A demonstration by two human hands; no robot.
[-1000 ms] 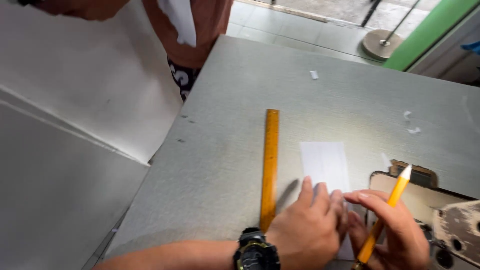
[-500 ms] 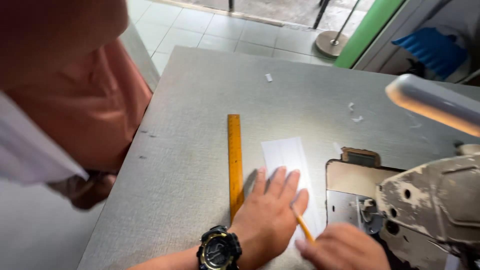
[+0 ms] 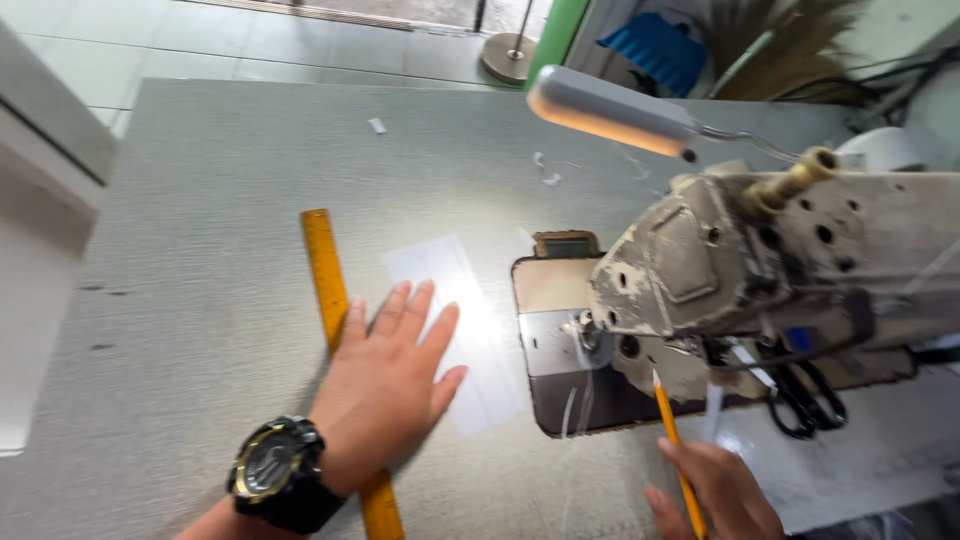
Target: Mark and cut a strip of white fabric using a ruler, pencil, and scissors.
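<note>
My left hand (image 3: 385, 385) lies flat with fingers spread on the grey table (image 3: 200, 200), covering part of a yellow wooden ruler (image 3: 325, 265) and the near edge of a white strip of cloth or paper (image 3: 440, 265). A black wristwatch (image 3: 278, 473) sits on that wrist. My right hand (image 3: 715, 495) is at the bottom edge, closed around a yellow pencil (image 3: 670, 430) whose tip points up toward the sewing machine's head (image 3: 790, 270).
The worn grey sewing machine fills the right side, with its metal plate (image 3: 560, 340) next to the white strip. A lit lamp bar (image 3: 610, 110) hangs above it. Black scissors (image 3: 815, 400) lie under the machine arm. Small white scraps (image 3: 378, 126) dot the far table.
The view has swung right, so the other person at the left is out of sight. My right hand pulled the pencil off the white strip toward the machine. My left hand stays flat.
</note>
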